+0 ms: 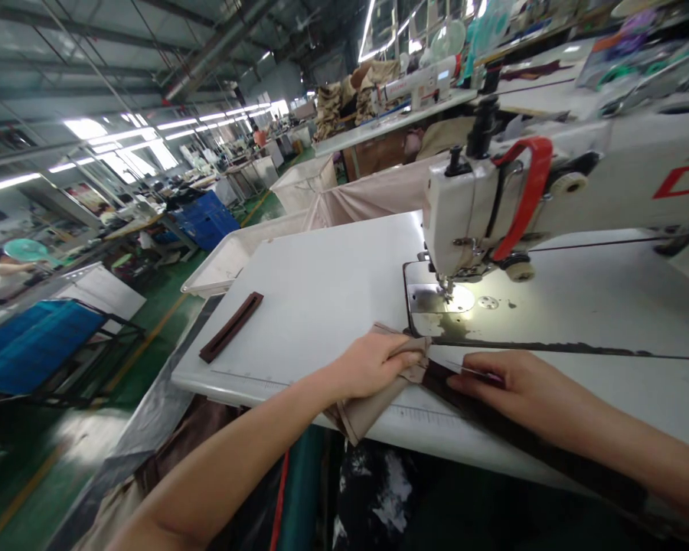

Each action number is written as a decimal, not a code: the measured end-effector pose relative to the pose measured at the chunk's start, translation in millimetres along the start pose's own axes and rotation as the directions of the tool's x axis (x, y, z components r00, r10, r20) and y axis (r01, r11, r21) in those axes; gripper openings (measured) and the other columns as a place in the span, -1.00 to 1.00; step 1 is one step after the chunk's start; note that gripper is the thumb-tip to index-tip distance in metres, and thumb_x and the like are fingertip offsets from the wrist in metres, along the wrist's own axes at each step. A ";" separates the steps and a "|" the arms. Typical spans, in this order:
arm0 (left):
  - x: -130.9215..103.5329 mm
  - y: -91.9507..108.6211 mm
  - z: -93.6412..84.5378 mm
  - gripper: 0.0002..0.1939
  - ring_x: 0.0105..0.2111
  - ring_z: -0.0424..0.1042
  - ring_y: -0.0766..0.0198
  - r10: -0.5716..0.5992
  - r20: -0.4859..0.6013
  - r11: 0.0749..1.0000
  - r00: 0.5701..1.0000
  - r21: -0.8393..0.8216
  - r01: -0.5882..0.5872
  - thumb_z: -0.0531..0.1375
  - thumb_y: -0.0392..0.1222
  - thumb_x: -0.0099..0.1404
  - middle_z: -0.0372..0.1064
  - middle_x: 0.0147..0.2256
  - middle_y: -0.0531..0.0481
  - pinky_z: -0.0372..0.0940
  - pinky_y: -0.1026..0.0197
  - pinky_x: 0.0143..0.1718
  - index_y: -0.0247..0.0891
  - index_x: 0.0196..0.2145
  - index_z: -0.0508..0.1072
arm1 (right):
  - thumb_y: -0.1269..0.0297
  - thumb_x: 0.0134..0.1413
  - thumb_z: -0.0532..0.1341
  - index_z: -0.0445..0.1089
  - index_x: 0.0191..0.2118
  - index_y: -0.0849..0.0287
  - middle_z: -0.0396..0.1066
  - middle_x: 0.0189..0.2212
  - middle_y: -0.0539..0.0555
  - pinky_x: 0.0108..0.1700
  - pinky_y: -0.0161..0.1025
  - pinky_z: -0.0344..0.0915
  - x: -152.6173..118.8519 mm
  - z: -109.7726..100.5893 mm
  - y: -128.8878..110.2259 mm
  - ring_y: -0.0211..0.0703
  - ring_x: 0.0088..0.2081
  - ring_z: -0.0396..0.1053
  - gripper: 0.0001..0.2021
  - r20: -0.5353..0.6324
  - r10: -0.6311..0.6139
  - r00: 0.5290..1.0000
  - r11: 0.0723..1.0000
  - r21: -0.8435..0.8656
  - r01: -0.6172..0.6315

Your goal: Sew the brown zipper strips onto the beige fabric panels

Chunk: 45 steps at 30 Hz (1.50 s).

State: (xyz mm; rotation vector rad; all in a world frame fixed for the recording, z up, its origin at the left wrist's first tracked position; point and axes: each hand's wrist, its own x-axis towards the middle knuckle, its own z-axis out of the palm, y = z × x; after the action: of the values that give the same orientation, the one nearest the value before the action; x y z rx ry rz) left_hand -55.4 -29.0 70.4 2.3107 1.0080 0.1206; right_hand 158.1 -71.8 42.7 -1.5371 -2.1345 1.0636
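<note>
My left hand (pixel 376 366) is closed on a beige fabric piece (pixel 373 417) at the front edge of the white sewing table (pixel 333 268). A dark brown strip (pixel 445 386) joins or meets the fabric beside my left fingers and runs right under my right hand. My right hand (pixel 494 383) has its fingers pinched round a small thin metal tool (pixel 474 373), its tip pointing toward the fabric. Beyond my hands stands the sewing machine (pixel 465 207), its needle over the lit metal plate (pixel 442 298). The machine holds no fabric under its needle.
A dark brown slotted piece (pixel 231 327) lies at the table's left. White bins (pixel 218 264) stand behind the table's left edge. Another sewing machine (pixel 413 86) and piled fabric are farther back. A person (pixel 5 272) sits far left near blue covered racks.
</note>
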 end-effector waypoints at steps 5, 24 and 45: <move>-0.6 3.0 4.7 -0.79 -0.23 0.43 0.17 -0.058 -0.050 0.998 0.997 0.014 0.058 0.03 -0.16 0.42 0.46 -0.26 -0.05 0.29 0.17 -0.16 -0.29 -0.26 0.43 | -0.10 0.06 -0.08 0.14 -0.56 0.08 0.25 -0.59 0.07 -0.40 -0.19 0.07 1.5 5.2 -2.2 -0.11 -0.49 0.20 -0.61 -0.027 0.022 0.999 0.996 -0.083 -0.024; 9.4 13.0 -13.0 -0.83 -0.41 0.37 0.26 -0.073 0.104 0.997 0.992 0.049 0.068 0.12 -0.23 0.35 0.40 -0.45 0.03 0.19 0.30 -0.39 -0.32 -0.38 0.44 | 0.09 0.18 0.09 0.25 -0.57 0.13 0.32 -0.62 -0.03 -0.50 -0.31 0.09 11.6 -8.0 6.8 -0.22 -0.54 0.29 -0.65 0.020 -0.081 0.997 0.945 -0.316 0.083; 15.6 13.1 -10.6 -0.84 -0.31 0.44 0.19 -0.136 0.149 0.990 0.979 -0.019 0.141 0.08 -0.24 0.36 0.47 -0.37 -0.01 0.27 0.22 -0.29 -0.29 -0.34 0.41 | 0.29 0.28 -0.03 0.45 -0.08 0.14 0.37 -0.47 0.07 -0.54 -0.21 -0.04 -10.1 23.9 6.6 -0.09 -0.56 0.34 -0.68 -0.295 -0.565 0.771 0.603 -0.785 0.142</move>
State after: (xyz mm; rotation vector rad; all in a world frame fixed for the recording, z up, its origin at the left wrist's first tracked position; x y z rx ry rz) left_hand -39.3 -19.9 84.1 2.1795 1.0796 -0.0904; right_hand 151.6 -89.3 23.5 -1.2975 -2.3874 -0.4252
